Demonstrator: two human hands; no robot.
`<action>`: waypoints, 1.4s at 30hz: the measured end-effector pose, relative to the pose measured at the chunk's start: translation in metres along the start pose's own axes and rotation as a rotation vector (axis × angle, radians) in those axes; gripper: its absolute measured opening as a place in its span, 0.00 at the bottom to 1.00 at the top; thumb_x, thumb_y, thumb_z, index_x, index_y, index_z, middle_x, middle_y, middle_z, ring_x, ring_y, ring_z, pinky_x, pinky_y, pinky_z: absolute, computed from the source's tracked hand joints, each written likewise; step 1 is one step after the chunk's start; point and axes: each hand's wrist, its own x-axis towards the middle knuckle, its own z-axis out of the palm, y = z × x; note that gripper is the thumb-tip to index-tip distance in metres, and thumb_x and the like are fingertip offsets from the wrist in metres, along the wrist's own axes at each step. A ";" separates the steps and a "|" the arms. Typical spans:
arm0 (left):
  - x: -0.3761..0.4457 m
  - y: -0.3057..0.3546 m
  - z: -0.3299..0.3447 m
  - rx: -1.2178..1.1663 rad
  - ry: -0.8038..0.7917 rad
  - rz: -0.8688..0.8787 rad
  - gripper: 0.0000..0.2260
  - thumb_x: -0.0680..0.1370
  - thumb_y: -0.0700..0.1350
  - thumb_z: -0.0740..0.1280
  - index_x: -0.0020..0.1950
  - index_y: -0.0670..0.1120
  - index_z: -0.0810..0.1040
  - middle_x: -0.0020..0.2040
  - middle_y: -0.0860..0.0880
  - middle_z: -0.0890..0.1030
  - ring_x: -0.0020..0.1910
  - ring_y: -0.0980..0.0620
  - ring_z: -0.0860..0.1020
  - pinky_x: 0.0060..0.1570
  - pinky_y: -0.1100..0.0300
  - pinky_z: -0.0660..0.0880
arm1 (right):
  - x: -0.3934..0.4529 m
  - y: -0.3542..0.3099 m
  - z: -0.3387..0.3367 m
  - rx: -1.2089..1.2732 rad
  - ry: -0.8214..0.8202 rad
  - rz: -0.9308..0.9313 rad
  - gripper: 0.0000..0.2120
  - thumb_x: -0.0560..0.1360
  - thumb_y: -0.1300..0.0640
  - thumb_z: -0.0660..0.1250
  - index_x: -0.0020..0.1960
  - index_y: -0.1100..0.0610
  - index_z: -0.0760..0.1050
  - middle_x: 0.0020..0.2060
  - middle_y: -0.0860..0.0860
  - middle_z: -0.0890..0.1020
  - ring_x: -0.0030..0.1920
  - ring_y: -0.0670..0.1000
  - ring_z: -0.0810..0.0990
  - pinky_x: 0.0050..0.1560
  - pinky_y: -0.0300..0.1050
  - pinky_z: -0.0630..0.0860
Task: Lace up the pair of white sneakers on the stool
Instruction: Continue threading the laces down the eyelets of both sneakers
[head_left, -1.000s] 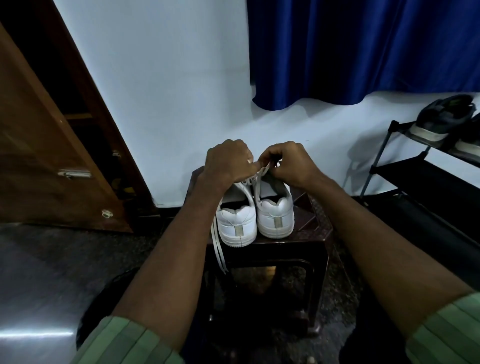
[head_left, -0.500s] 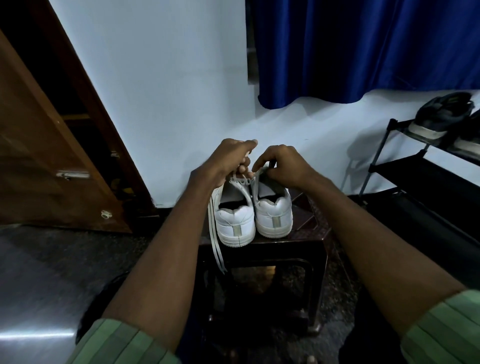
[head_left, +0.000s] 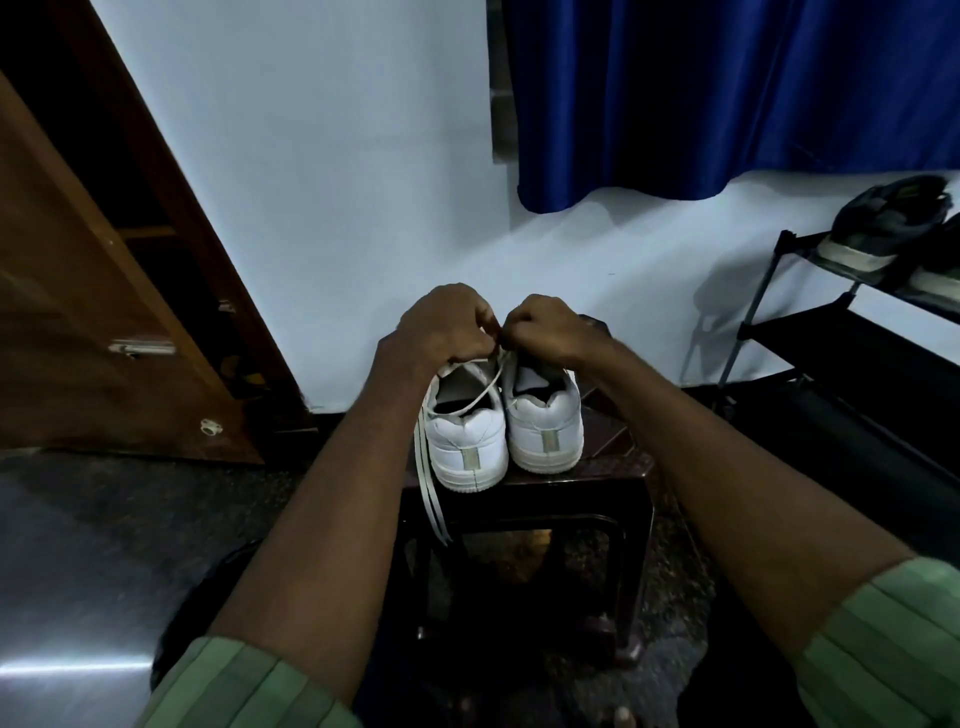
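While both hands meet just above the shoes at the centre of the frame, the left hand (head_left: 447, 325) and right hand (head_left: 545, 327) have their fingers curled, pinching a white lace (head_left: 480, 397) between them. Two white sneakers (head_left: 501, 431) stand side by side, heels toward the camera, on a dark stool (head_left: 613, 467). More lace hangs down the left sneaker's side. A shoe rack (head_left: 831, 332) stands at the right edge.

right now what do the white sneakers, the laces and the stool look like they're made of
White sneakers: smooth leather or a synthetic look-alike, matte with a soft sheen, stitched heel panels; the soles look like rubber.
Laces: flat woven fabric, hanging limp over the stool's edge.
Stool: dark brown, probably moulded plastic, with glossy highlights along rounded edges; lacquered wood cannot be excluded.
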 end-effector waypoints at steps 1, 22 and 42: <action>0.001 0.000 0.000 0.019 -0.052 0.023 0.13 0.66 0.51 0.74 0.50 0.55 0.88 0.42 0.53 0.83 0.46 0.48 0.82 0.49 0.56 0.78 | 0.000 -0.001 -0.001 0.108 -0.008 0.046 0.18 0.65 0.45 0.65 0.34 0.62 0.77 0.32 0.57 0.76 0.35 0.52 0.73 0.39 0.49 0.71; 0.003 0.010 0.003 -0.403 0.269 0.129 0.17 0.84 0.52 0.64 0.39 0.48 0.83 0.28 0.51 0.77 0.27 0.58 0.73 0.35 0.58 0.69 | -0.006 0.003 -0.021 0.439 0.211 -0.145 0.08 0.80 0.63 0.68 0.48 0.64 0.84 0.37 0.51 0.85 0.36 0.42 0.78 0.42 0.35 0.74; 0.008 0.007 -0.001 -0.734 0.197 0.041 0.18 0.81 0.55 0.66 0.32 0.52 0.78 0.35 0.48 0.71 0.31 0.53 0.67 0.41 0.57 0.67 | 0.002 0.022 -0.024 0.298 0.691 0.071 0.11 0.75 0.61 0.68 0.41 0.52 0.87 0.39 0.42 0.87 0.40 0.39 0.84 0.45 0.37 0.81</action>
